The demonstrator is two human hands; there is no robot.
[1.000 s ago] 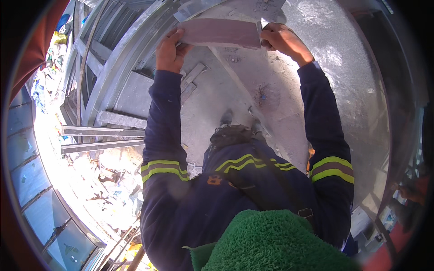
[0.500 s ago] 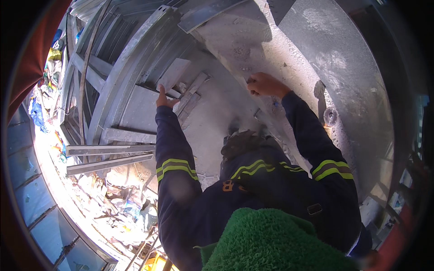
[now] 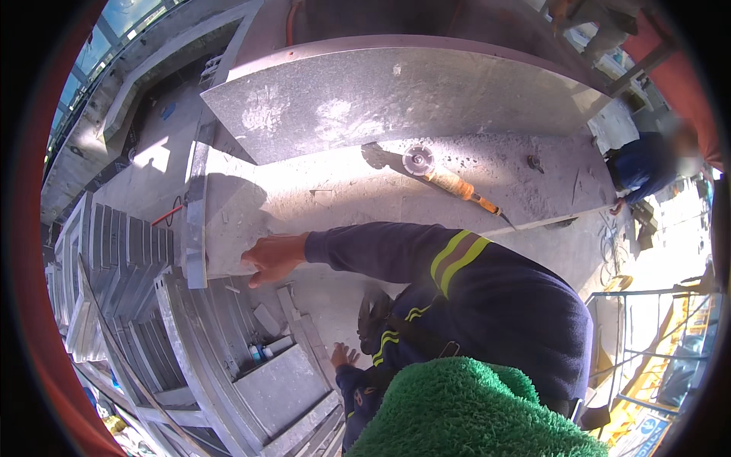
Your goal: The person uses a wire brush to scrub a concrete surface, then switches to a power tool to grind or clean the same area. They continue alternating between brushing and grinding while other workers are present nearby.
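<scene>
My right hand point(image 3: 274, 257) reaches left across the near edge of a dusty work surface point(image 3: 335, 194), its fingers loosely bent and apart, with nothing seen in them. Just beyond its fingertips, a long narrow grey strip point(image 3: 196, 213) lies across the surface's left end. Lower down, close to my body, my left hand point(image 3: 345, 354) is open with spread fingers, beside narrow stone-like pieces point(image 3: 304, 320). An orange angle grinder point(image 3: 453, 183) with a round disc point(image 3: 418, 160) rests on the surface, away from both hands.
A large grey slab point(image 3: 426, 91) leans along the back of the surface. Stacked grey lengths point(image 3: 129, 236) and a grey frame point(image 3: 190, 343) stand at the left, with small bottles point(image 3: 261, 353) among them. Another person in dark blue point(image 3: 647, 164) is at far right, near scaffolding point(image 3: 647, 343).
My view has swung round to the left, bringing the grinder and strip into sight. My right arm now stretches left over the surface, its fingers looser; my left hand sits closer to my body.
</scene>
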